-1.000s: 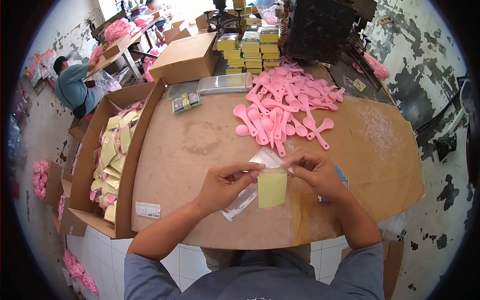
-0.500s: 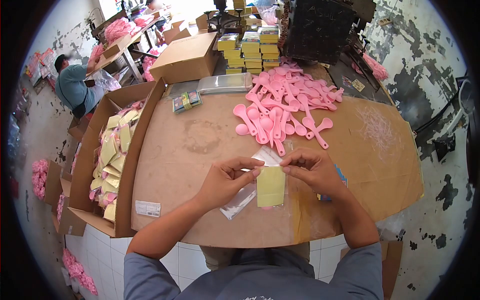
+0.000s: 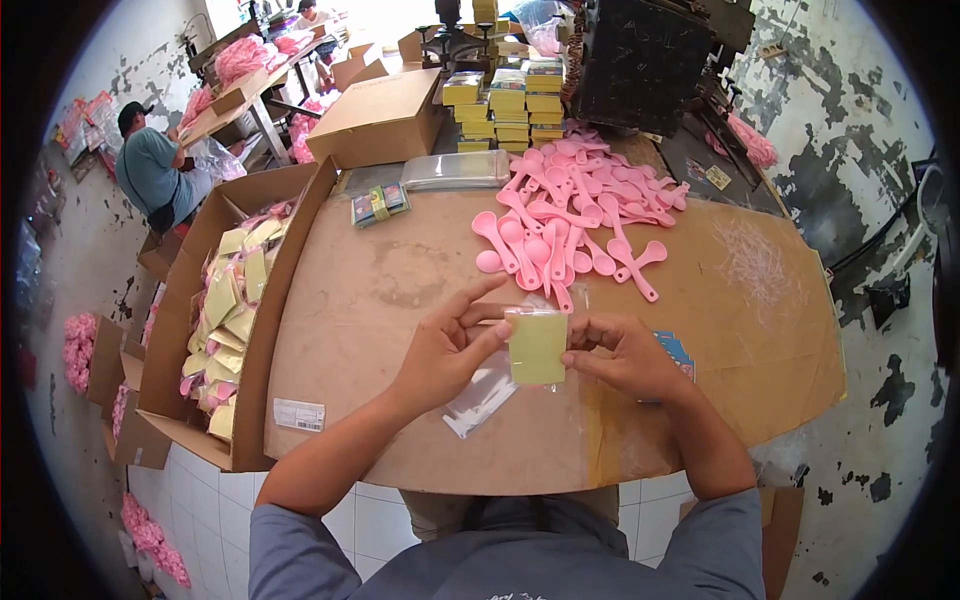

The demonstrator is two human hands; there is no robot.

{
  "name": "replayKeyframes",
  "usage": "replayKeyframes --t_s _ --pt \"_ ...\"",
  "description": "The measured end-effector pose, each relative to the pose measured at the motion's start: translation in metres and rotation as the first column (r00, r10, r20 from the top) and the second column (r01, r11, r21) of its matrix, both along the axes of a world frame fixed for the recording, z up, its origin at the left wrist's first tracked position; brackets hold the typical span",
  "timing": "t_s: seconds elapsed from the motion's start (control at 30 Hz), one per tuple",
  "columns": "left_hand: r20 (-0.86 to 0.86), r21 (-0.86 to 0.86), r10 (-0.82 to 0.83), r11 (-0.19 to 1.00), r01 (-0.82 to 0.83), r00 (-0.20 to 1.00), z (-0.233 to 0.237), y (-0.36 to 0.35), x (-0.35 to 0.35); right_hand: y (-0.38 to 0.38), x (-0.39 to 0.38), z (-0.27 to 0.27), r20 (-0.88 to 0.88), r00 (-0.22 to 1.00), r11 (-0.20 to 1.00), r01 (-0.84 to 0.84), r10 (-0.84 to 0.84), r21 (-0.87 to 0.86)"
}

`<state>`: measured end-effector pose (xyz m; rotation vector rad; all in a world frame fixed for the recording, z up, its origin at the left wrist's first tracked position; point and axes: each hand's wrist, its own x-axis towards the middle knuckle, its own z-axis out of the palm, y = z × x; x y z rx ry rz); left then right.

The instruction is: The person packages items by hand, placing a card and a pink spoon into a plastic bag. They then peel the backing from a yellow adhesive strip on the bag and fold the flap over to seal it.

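Between my hands, above the cardboard-covered table, is a clear plastic packet (image 3: 537, 347) with a yellow card in it. My left hand (image 3: 450, 345) grips its left edge near the top with the thumb, while a finger stretches out behind. At the lower right edge, my right hand (image 3: 615, 352) pinches the packet between thumb and curled fingers. Clear plastic bags (image 3: 478, 402) lie flat beneath, partly hidden by the packet and my left hand. Blue printed cards (image 3: 676, 350) rest beside my right wrist, partly covered. A heap of pink spoons (image 3: 560, 225) spreads just beyond my hands.
On the left, a long open carton (image 3: 290, 260) holds many yellow-card packets (image 3: 225, 300). A banded card bundle (image 3: 380, 204), a clear plastic case (image 3: 455, 170), a closed box (image 3: 375, 115) and stacked cards (image 3: 508, 100) stand farther back. A person (image 3: 155, 165) sits at the far left.
The packet has moved up and tilted more toward the camera. My right hand has shifted from its top corner down to its lower right edge; a left finger has straightened.
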<state>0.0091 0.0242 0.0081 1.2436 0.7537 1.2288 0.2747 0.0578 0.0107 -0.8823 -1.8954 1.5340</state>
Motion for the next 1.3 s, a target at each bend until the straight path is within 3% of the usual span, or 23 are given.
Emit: replayKeyframes --t_s 0.1,0.2,0.3,0.37,0.4,0.43,0.47,0.5,0.53,0.6,0.63,0.67,0.7,0.77,0.87,1.0,1.1,1.2,1.3 --pt "-0.013 -0.02 -0.05 0.999 0.049 0.999 -0.005 -0.002 0.005 -0.004 -0.002 0.011 -0.117 0.993 0.997 -0.004 -0.005 -0.075" --pt "-0.085 -0.144 -0.265 0.957 0.251 0.961 -0.005 0.001 -0.003 -0.006 -0.001 0.013 -0.244 0.969 0.994 0.011 -0.038 -0.113" --pt "-0.154 -0.147 -0.262 0.96 0.24 0.953 0.001 0.007 -0.019 -0.007 0.005 0.022 -0.23 0.97 0.995 0.07 -0.083 -0.066" --pt "-0.051 0.038 0.107 0.994 -0.105 0.993 0.004 0.016 -0.042 -0.001 0.023 0.027 -0.09 0.982 0.97 0.177 -0.164 0.166" --pt "0.086 0.094 0.379 0.918 -0.386 0.921 0.006 0.025 -0.053 0.003 0.035 0.03 -0.029 0.975 0.934 0.219 -0.219 0.281" --pt "0.313 0.061 0.541 0.809 -0.585 0.781 0.028 0.03 -0.062 0.005 0.044 0.033 -0.055 0.961 0.92 0.276 -0.272 0.278" --pt "0.482 0.011 0.549 0.775 -0.631 0.683 0.053 0.03 -0.068 0.007 0.054 0.037 -0.079 0.942 0.901 0.335 -0.326 0.275" --pt "0.497 0.012 0.528 0.79 -0.614 0.689 0.053 0.033 -0.077 0.009 0.064 0.041 -0.102 0.92 0.879 0.392 -0.379 0.272" --pt "0.514 0.012 0.507 0.802 -0.597 0.692 0.051 0.035 -0.083 0.012 0.076 0.044 0.01 0.908 0.853 0.391 -0.42 0.345" --pt "0.277 0.063 0.49 0.849 -0.524 0.827 0.028 0.037 -0.075 0.017 0.096 0.046 0.225 0.836 0.804 0.351 -0.5 0.48" --pt "0.151 0.078 0.469 0.872 -0.483 0.87 0.013 0.038 -0.068 0.016 0.101 0.048 0.305 0.851 0.844 0.254 -0.426 0.472" --pt "-0.095 0.075 0.424 0.905 -0.419 0.901 -0.002 0.04 -0.059 0.014 0.105 0.05 0.383 0.855 0.877 0.154 -0.349 0.456" --pt "-0.331 0.196 0.414 0.909 -0.368 0.848 -0.01 0.038 -0.045 0.013 0.107 0.05 0.457 0.847 0.9 0.054 -0.27 0.432" --pt "-0.708 0.395 0.432 0.898 -0.193 0.559 -0.011 0.021 -0.022 0.011 0.11 0.039 0.458 0.875 0.933 -0.021 -0.156 0.359" --pt "-0.766 0.534 0.509 0.844 -0.054 0.391 -0.029 0.014 -0.008 0.015 0.113 0.024 0.487 0.869 0.957 -0.065 -0.085 0.284" --pt "-0.8 0.358 0.348 0.931 -0.077 0.488 -0.032 0.016 -0.007 0.018 0.114 0.02 0.485 0.869 0.989 0.028 -0.095 0.145" --pt "-0.812 0.262 0.278 0.959 -0.106 0.514 -0.024 0.016 -0.007 0.017 0.114 0.023 0.48 0.871 0.985 0.027 -0.107 0.17" --pt "-0.644 0.149 0.247 0.969 -0.199 0.724 -0.023 0.015 -0.009 0.016 0.118 0.028 0.506 0.849 0.985 0.09 -0.151 0.145" --pt "-0.637 0.17 0.238 0.971 -0.167 0.733 -0.028 0.019 -0.013 0.015 0.114 0.029 0.403 0.877 0.915 0.093 -0.261 0.392"
